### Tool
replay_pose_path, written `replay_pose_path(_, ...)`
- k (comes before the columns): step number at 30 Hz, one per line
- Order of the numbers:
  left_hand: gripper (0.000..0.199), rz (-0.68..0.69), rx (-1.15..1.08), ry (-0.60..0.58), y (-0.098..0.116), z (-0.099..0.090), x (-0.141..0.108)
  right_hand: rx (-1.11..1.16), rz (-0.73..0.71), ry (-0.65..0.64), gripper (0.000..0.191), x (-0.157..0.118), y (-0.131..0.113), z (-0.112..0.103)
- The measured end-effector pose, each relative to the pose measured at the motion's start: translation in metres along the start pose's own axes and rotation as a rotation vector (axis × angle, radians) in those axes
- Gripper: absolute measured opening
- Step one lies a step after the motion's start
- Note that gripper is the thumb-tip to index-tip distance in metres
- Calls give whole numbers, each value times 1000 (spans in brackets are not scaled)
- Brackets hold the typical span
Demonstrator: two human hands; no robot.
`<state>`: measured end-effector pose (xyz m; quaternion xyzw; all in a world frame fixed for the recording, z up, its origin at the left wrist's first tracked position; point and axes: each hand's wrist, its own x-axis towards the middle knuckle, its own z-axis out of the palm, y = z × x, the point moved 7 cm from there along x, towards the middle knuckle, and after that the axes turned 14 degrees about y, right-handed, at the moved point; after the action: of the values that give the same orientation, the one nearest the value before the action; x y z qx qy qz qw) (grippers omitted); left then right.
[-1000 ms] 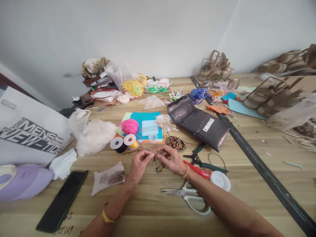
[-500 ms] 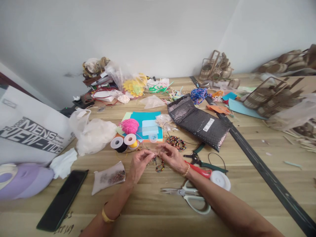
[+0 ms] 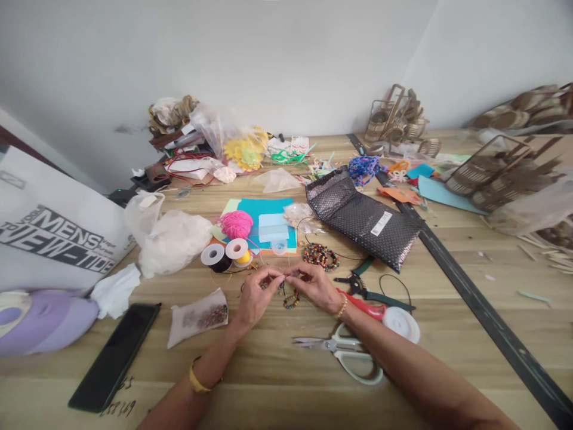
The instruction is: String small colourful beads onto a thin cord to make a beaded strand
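Observation:
My left hand (image 3: 258, 292) and my right hand (image 3: 316, 288) meet fingertip to fingertip above the table, both in a pinch. Between them is a thin cord, mostly covered by the fingers. Just below, a strand of multicoloured beads (image 3: 291, 300) curves on the tabletop; whether it joins the cord I cannot tell. Beyond my right hand lies a coil of similar beads (image 3: 320, 257). White-handled scissors (image 3: 342, 348) rest under my right forearm, near a red-handled tool (image 3: 364, 306) and green-handled pliers (image 3: 358, 285).
Black (image 3: 215, 258) and yellow (image 3: 240, 253) cord spools stand by a pink yarn ball (image 3: 236, 224). A pouch of beads (image 3: 198, 316) and a phone (image 3: 115, 357) lie left. Behind are a dark bubble mailer (image 3: 364, 218) and a white plastic bag (image 3: 174, 243). A white spool (image 3: 401, 325) sits right.
My fingertips have come closer together, closing the small gap between my hands. The view has shifted slightly; the objects on the table stay in place.

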<state>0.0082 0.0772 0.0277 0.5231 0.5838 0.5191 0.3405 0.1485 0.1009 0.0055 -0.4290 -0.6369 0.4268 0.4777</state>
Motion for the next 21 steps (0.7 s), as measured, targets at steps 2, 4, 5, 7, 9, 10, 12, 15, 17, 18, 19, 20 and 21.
replay_pose_path(2,10,16,29,-3,0,1,1,-14,-1,-25,26,1,-3,0)
replay_pose_path(4,10,34,54,-2,0,1,2,-42,-19,-52,25,2,-8,-1)
replay_pose_path(5,10,42,64,-1,1,1,2,-63,-38,-66,23,3,-10,-2)
replay_pose_path(7,10,52,76,-4,1,2,3,-124,-100,-87,20,5,-17,-4)
replay_pose_path(9,11,64,84,-10,3,3,3,-196,-173,-103,16,6,-23,-7)
replay_pose_path(10,12,73,96,-11,4,4,3,-231,-203,-115,15,7,-26,-7)
replay_pose_path(12,14,101,139,-13,4,5,3,-306,-238,-143,13,7,-28,-9)
replay_pose_path(15,12,167,227,-30,4,8,2,-495,-228,-166,12,10,-25,-13)
replay_pose_path(17,11,259,301,-103,4,15,-2,-641,-201,-171,12,12,-22,-18)
replay_pose_path(18,12,322,352,-159,5,20,-5,-709,-186,-177,12,12,-21,-20)
replay_pose_path(19,13,392,413,-221,6,25,-9,-770,-169,-189,14,13,-20,-22)
replay_pose_path(20,14,463,479,-277,7,30,-13,-825,-153,-205,15,14,-19,-24)
replay_pose_path(21,16,527,545,-326,7,34,-17,-875,-136,-227,17,14,-19,-25)
